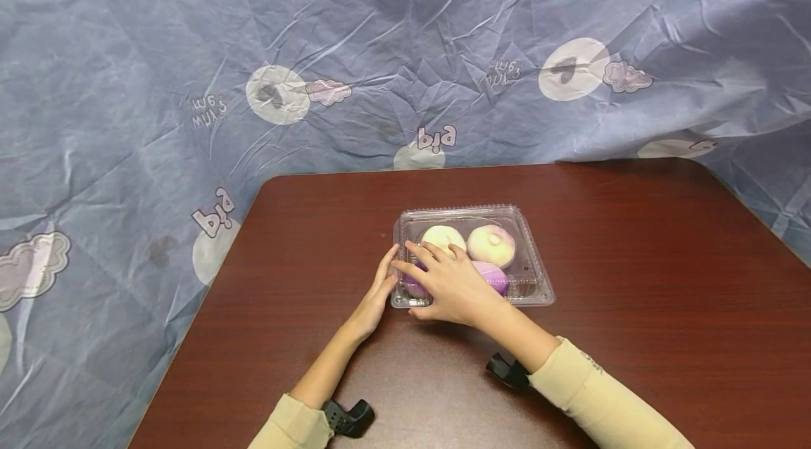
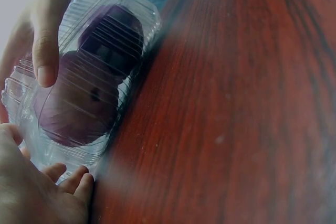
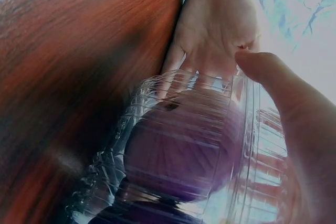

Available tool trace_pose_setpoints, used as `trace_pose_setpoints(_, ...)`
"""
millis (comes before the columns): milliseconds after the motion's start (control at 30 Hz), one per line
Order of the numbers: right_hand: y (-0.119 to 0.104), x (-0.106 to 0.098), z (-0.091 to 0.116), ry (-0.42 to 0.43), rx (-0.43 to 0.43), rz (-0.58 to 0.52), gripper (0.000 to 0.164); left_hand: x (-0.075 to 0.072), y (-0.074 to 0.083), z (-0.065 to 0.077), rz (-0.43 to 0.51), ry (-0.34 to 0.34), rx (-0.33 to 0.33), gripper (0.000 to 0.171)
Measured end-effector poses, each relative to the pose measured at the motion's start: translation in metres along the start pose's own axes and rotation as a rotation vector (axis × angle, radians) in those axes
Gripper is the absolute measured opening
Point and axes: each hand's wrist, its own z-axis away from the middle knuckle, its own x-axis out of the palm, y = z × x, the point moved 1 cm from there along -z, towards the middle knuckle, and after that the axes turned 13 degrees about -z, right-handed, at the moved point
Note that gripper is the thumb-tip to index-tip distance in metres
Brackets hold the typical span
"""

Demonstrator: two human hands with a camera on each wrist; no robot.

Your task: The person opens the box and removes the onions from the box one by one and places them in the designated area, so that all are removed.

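A clear plastic clamshell box (image 1: 536, 288) lies on the table with its lid down over several round items. At the back of the box are two cream-white ones (image 1: 492, 246) tinged purple; purple ones (image 1: 494, 278) show at the front, partly covered by my right hand. They resemble onions. My left hand (image 1: 372, 305) lies along the box's left side, its fingers fairly straight and touching the wall. Spread over the left part of the lid, my right hand (image 1: 457, 287) rests with its thumb near the front edge. In the right wrist view that thumb (image 3: 268, 69) touches the rim.
The dark reddish-brown table (image 1: 633, 280) extends around the box on all sides. Behind it hangs a wrinkled blue-grey cloth (image 1: 393, 48) with printed shapes and letters. A black band with a camera sits on each wrist, the left one (image 1: 348, 419) near the table surface.
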Motion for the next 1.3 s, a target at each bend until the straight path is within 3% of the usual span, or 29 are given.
trace_pose_setpoints(400,-0.005,-0.010,-0.003,-0.102,0.033,-0.081,0.070,0.007,-0.030,-0.007,-0.005,0.044,0.028,0.052)
trace_pose_setpoints(633,-0.006,-0.014,-0.006,-0.132,0.042,-0.082,0.067,0.006,-0.023,-0.005,0.002,0.015,0.013,0.051)
trace_pose_setpoints(900,-0.007,-0.022,-0.011,-0.178,0.066,-0.097,0.065,0.007,-0.030,-0.007,-0.005,0.051,0.042,0.051)
trace_pose_setpoints(1167,-0.011,-0.021,-0.012,-0.218,0.083,-0.094,0.067,0.001,0.002,0.001,-0.002,-0.005,-0.008,0.052)
trace_pose_setpoints(1300,-0.012,-0.017,-0.011,-0.188,0.062,-0.062,0.067,0.001,-0.007,-0.002,-0.011,-0.004,-0.010,0.051)
